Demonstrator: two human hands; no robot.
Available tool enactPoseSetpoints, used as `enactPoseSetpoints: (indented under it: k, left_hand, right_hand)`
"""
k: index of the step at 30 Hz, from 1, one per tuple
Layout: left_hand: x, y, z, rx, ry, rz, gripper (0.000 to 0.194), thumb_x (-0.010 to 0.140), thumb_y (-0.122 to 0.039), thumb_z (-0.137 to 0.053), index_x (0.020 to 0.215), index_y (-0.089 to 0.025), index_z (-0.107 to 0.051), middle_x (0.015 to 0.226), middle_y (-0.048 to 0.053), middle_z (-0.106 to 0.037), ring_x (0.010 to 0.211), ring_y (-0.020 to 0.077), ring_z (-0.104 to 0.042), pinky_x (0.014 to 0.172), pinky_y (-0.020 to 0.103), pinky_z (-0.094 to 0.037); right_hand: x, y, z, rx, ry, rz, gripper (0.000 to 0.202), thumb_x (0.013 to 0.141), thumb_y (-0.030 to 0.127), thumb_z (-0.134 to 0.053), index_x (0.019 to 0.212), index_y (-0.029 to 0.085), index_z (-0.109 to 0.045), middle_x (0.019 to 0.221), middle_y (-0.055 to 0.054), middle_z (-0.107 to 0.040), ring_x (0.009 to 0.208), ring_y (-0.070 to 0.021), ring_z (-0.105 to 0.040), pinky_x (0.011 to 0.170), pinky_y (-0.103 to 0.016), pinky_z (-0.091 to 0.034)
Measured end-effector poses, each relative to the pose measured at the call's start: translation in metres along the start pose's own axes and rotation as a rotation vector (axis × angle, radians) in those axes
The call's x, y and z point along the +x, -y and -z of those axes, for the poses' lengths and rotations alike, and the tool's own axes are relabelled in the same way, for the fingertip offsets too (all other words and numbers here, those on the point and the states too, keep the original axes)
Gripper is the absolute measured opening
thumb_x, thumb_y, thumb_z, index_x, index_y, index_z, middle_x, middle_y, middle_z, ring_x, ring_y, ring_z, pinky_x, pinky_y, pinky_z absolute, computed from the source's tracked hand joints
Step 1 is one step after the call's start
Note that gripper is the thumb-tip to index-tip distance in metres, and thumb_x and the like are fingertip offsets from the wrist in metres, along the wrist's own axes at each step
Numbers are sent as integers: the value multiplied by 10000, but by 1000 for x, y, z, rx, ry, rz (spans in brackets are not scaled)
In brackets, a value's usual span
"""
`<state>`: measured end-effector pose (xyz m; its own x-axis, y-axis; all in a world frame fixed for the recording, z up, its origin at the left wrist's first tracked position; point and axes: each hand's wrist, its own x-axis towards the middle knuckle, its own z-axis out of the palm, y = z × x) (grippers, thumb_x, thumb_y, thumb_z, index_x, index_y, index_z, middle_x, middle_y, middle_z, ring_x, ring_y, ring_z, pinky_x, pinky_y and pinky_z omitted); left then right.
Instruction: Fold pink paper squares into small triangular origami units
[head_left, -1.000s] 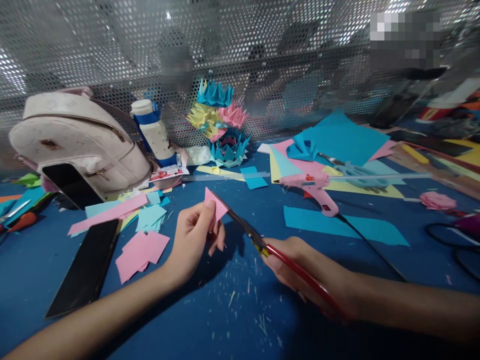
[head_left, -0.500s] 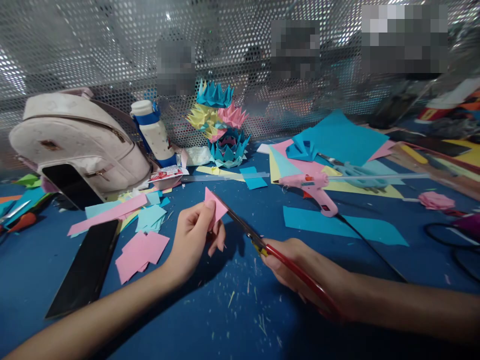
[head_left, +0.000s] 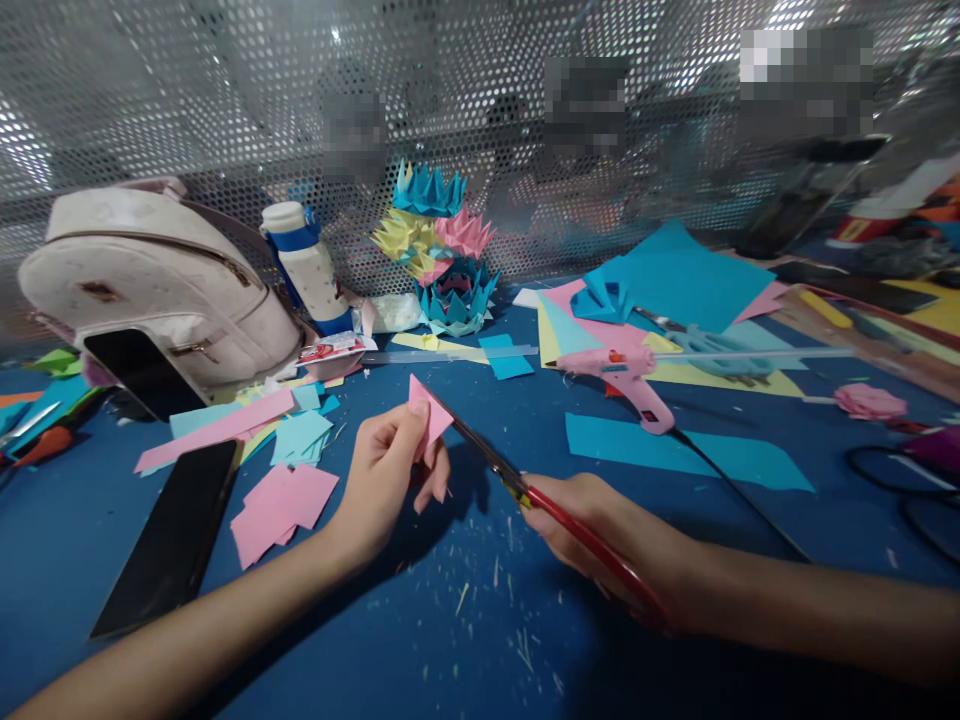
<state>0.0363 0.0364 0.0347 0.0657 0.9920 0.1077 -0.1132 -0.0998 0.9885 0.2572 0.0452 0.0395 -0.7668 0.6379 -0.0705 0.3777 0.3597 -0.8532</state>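
Between the thumb and fingers of my left hand [head_left: 394, 455] is a small pink paper triangle [head_left: 429, 412], its tip pointing up. My right hand [head_left: 600, 525] is wrapped round the red handles of a pair of scissors [head_left: 501, 468]. The dark blades look nearly closed and lie along the triangle's right edge; whether they touch it I cannot tell. Left of my left hand lies a loose pile of pink paper squares [head_left: 283, 505], with light-blue squares [head_left: 300, 437] behind it. Tiny paper scraps dot the blue table [head_left: 420, 640] under my hands.
A pink glue gun [head_left: 619, 375] with its cord lies behind my right hand, near a blue paper strip [head_left: 686, 452]. Stacked folded-paper flowers [head_left: 455, 297] stand at the back. A bottle [head_left: 307, 265], a backpack [head_left: 161, 280] and a black phone [head_left: 169, 540] are on the left.
The red scissor handles have drawn slightly closer together, and the blades have shifted a little to the left along the pink triangle. My left hand keeps nearly the same place.
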Motion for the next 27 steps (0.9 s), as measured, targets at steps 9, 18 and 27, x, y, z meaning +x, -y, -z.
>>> enactPoseSetpoints:
  k: [9, 18, 27]
  left_hand:
    - [0, -2, -1, -11, 10, 3, 494, 982, -490, -519, 595, -190, -449, 438, -23, -553, 309, 51, -396, 340, 174, -264]
    - [-1, -2, -3, -4, 32, 9, 518, 974, -533, -517, 597, -184, -456, 428, -24, -548, 308, 49, -398, 347, 168, -258]
    - [-2, -2, -3, -2, 53, 12, 512, 969, -525, -528, 593, -185, -461, 425, -24, -548, 300, 46, -398, 347, 173, -241]
  right_hand:
    - [-4, 4, -4, 57, -5, 105, 606, 943, 755, -272, 746, 192, -385, 576, 61, -341, 492, -64, -252, 426, -209, -204]
    - [-4, 2, -3, 94, 45, 114, 648, 912, 801, -239, 745, 190, -379, 576, 61, -338, 493, -65, -260, 422, -195, -205]
    - [-5, 2, -7, 178, 15, 75, 632, 908, 792, -296, 738, 193, -402, 563, 54, -374, 464, -68, -292, 397, -199, -217]
